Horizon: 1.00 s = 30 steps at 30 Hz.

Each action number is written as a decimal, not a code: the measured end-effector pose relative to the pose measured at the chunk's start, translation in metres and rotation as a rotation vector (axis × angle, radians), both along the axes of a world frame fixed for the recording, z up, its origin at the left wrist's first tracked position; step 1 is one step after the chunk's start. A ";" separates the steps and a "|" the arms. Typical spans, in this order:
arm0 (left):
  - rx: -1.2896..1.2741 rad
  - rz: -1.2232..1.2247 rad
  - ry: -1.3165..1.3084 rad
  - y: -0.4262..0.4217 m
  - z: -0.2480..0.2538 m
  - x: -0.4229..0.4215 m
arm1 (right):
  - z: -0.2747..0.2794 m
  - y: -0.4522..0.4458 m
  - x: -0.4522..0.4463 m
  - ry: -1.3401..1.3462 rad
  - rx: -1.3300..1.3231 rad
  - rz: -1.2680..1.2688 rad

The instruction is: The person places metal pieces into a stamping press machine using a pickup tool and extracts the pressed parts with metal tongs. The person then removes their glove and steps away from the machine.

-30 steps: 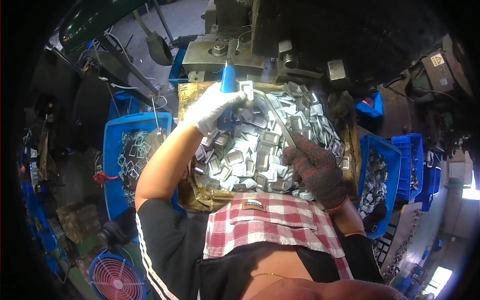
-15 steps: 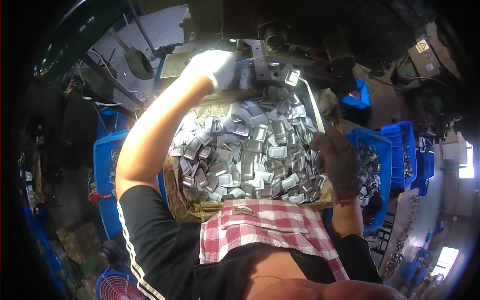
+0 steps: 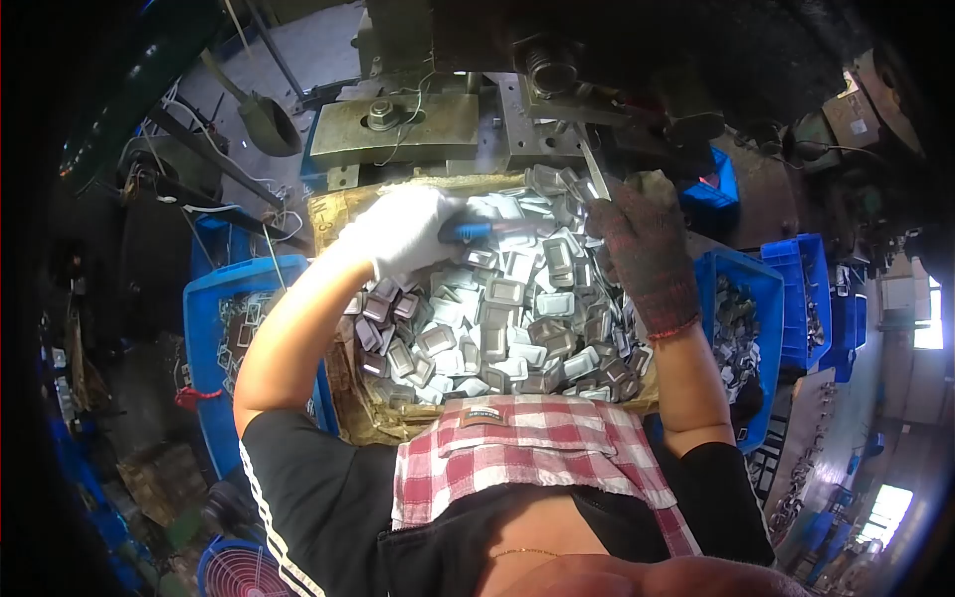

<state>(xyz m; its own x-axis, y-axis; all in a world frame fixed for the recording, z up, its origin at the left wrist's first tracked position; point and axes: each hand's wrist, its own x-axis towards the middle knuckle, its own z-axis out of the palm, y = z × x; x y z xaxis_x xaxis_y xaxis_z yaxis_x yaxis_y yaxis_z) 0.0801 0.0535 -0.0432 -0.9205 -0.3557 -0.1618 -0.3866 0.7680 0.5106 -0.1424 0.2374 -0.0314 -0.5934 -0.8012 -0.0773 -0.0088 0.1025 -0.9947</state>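
Observation:
My left hand (image 3: 403,231), in a white glove, is closed over the left side of a pile of small metal parts (image 3: 502,289). A blue-handled tool (image 3: 472,231) sticks out of it to the right; its far end is blurred. My right hand (image 3: 647,244), in a dark knitted glove with a red cuff, grips slim metal tweezers (image 3: 595,169). They point up toward the machine's die block (image 3: 545,134), and whatever is at their tip cannot be made out. The parts are rectangular and tray-shaped, lying in a worn cardboard-lined box (image 3: 368,403) before me.
Blue bins (image 3: 204,298) with metal pieces stand at the left, and another blue bin (image 3: 771,298) at the right. A bolted steel clamp plate (image 3: 338,129) lies behind the box. The dark machine head (image 3: 637,50) overhangs the work area. A fan (image 3: 239,572) sits lower left.
My left hand has come down from the clamp plate to above the pile, showing the blue-handled tool. My right hand has risen toward the die; the part at the tweezers' tip no longer shows.

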 end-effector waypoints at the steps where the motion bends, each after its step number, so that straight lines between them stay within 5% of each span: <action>1: -0.101 -0.028 0.074 0.004 -0.006 0.005 | 0.000 -0.002 0.002 0.328 0.118 0.017; 4: -0.007 -0.049 -0.016 0.003 -0.001 0.008 | -0.014 -0.001 -0.003 0.763 0.142 0.024; 7: -0.032 -0.095 0.006 0.000 -0.014 0.012 | -0.026 0.000 -0.009 0.139 -0.144 0.008; 9: -0.077 -0.093 0.021 0.004 -0.018 0.012 | -0.024 0.004 -0.013 0.177 -0.129 -0.030; 10: -0.101 -0.091 0.028 0.007 -0.018 0.013 | -0.019 0.006 -0.016 0.554 -0.001 -0.064; 12: -0.180 -0.055 0.053 0.014 -0.024 0.017 | -0.005 0.011 -0.016 0.705 0.223 -0.096; 14: -0.224 -0.013 0.080 0.014 -0.026 0.021 | 0.031 0.018 -0.001 0.254 0.390 -0.083; 16: -0.228 0.035 0.104 0.012 -0.027 0.026 | 0.022 0.031 -0.006 0.695 0.299 -0.020; 18: -0.206 0.228 0.119 0.005 -0.027 0.032 | 0.023 0.043 -0.002 0.721 0.313 -0.031; 19: -0.194 0.324 0.125 0.004 -0.027 0.035 | 0.042 0.042 0.015 0.527 0.375 -0.071; 23: 0.390 0.737 0.339 -0.004 -0.029 0.050 | 0.040 0.059 0.038 0.222 0.417 0.012; 27: 0.770 0.750 0.534 0.000 -0.032 0.056 | 0.036 0.063 0.064 -0.047 0.292 0.275; 30: 0.820 0.742 0.560 0.002 -0.035 0.055 | 0.034 0.058 0.073 -0.094 0.336 0.372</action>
